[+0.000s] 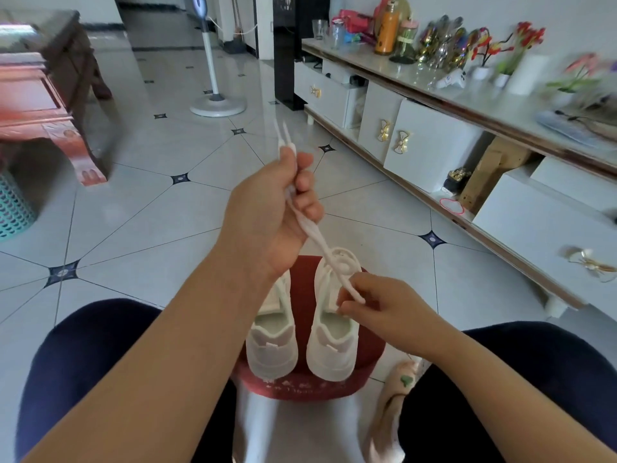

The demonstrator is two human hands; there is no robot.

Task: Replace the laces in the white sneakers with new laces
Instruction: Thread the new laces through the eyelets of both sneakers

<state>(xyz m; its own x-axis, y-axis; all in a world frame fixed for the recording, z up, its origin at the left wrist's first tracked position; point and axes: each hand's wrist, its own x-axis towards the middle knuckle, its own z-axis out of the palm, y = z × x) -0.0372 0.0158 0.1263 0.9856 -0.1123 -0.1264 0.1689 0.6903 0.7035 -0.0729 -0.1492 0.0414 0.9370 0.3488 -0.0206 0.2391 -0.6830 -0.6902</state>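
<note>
Two white sneakers stand side by side on a round red stool between my knees, the left sneaker and the right sneaker, heels toward me. My left hand is raised above them and grips a doubled white lace; its two tips stick up past my fingers. The lace runs down to the right sneaker's front, where my right hand pinches its lower part. My left forearm hides part of the left sneaker.
A long white TV cabinet with drawers and ornaments runs along the right. A fan stand is ahead, a red wooden table at the left, a teal basket at the left edge. A slipper lies by my right leg.
</note>
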